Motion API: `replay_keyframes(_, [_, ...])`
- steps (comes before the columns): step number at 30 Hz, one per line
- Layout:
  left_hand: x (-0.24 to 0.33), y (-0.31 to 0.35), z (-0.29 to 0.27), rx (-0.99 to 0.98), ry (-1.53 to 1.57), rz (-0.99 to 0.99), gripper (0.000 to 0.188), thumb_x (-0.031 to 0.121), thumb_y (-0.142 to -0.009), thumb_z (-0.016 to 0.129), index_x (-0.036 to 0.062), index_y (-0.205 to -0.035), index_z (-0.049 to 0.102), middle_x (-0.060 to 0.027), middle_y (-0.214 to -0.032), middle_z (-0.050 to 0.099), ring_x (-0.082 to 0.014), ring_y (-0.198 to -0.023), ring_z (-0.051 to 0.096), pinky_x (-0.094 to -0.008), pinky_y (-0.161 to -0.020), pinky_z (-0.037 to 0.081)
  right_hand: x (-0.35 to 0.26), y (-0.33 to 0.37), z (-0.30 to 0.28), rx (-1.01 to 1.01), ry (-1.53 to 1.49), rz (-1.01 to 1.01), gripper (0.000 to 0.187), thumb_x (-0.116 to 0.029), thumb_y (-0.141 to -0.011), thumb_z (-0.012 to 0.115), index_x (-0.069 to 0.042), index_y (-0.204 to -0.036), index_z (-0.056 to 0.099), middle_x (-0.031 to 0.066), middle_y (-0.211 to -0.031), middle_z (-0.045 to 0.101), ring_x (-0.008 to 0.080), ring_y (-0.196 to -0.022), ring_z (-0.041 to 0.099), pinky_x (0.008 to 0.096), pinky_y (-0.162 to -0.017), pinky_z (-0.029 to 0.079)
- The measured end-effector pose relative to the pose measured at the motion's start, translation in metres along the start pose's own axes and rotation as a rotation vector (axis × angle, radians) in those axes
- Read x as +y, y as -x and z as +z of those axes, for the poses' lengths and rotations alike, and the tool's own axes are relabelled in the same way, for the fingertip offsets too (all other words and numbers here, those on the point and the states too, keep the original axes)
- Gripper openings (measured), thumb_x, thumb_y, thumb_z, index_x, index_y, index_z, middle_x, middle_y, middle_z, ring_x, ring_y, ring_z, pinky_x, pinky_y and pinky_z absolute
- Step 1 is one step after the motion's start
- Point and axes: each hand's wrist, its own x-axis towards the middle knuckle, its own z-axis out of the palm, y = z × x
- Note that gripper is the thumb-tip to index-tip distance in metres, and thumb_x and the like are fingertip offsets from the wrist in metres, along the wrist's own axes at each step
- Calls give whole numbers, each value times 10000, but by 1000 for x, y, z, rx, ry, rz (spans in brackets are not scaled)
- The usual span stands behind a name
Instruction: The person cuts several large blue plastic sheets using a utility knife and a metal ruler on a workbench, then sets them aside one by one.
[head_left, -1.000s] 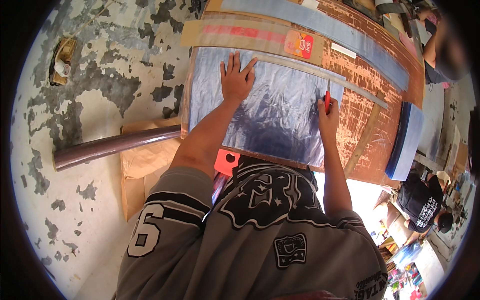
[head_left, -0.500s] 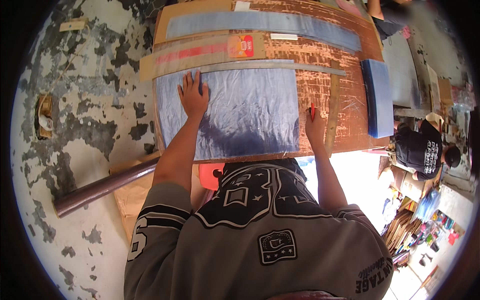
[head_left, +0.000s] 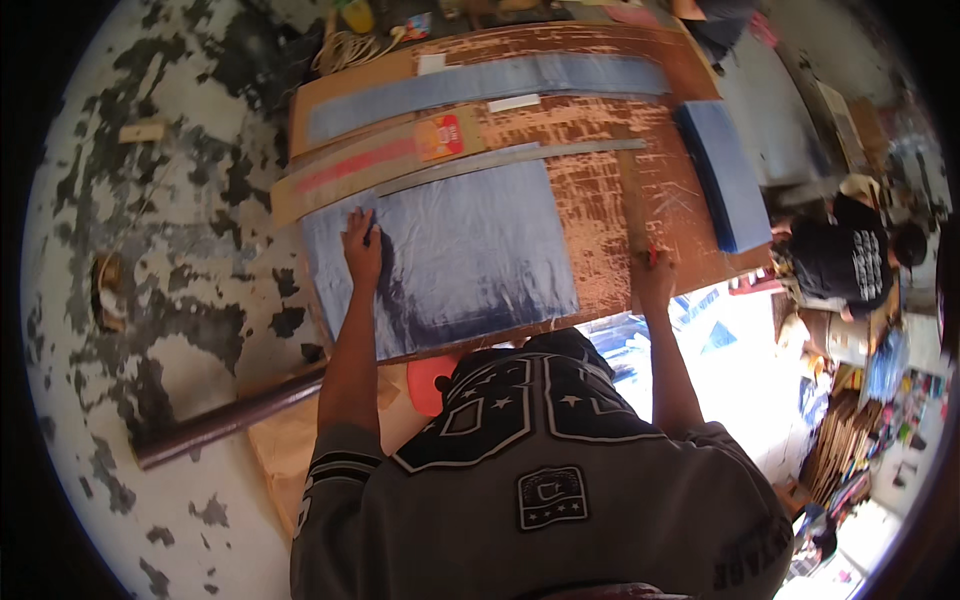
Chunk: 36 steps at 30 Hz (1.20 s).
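A bluish clear plastic sheet (head_left: pixel 470 240) lies flat on the scored brown work table (head_left: pixel 690 205). My left hand (head_left: pixel 362 250) rests on the sheet's left part, its fingers a little bent and apart, holding nothing. Across the sheet's far edge runs a long flat metal ruler (head_left: pixel 520 157). Closed around a small red-and-black tool (head_left: pixel 653 257), my right hand (head_left: pixel 655 285) is at the near right edge of the table, by the lower end of a narrow wooden strip (head_left: pixel 632 200). The tool's tip is too small to make out.
Beyond the ruler lie a cardboard strip (head_left: pixel 350 172) and a long blue plastic strip (head_left: pixel 480 88). A thick stack of blue sheets (head_left: pixel 725 175) stands at the right edge. A dark roll (head_left: pixel 230 415) leans at the left. Another person (head_left: pixel 840 255) works at the far right.
My left hand has drawn back from the ruler toward me, its fingers less spread. My right hand has moved right and nearer, to the wooden strip. The whole view has shifted and tilted.
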Motion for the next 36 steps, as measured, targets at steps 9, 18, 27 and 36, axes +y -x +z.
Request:
replay_keyframes(9, [-7,97,-63,122,-247,-219,409,228,-942,573,101,-1331,587,-186,-1440,498,-387,-1395,371,-562,-1123,267,8,14,-19,-150,-123,99,613,-368,-726,836,20,-1095,537,245,-988,592,424,-920,593,494,-795,475])
replay_keyframes(18, [-5,122,-86,366,-281,-439,385,251,-935,593,10,-1232,637,-238,-1224,632,-401,-1141,593,-431,-973,465,33,1,-1,-158,-65,87,641,-396,-682,865,34,-1019,528,196,-853,625,370,-774,626,452,-700,492])
replay_keyframes(27, [-29,100,-99,359,-243,-528,377,316,-899,655,-17,-1072,691,-241,-989,696,-419,-931,662,-453,-807,514,40,2,0,-163,-99,70,600,-403,-655,876,29,-922,555,195,-797,625,358,-726,630,452,-662,487])
replay_keyframes(36, [-87,91,-111,192,-149,-653,453,415,-864,700,-26,-965,734,-205,-935,724,-351,-896,693,-428,-808,514,9,-1,-17,-252,-16,163,481,-371,-674,827,5,-935,682,226,-844,687,409,-844,678,484,-708,518])
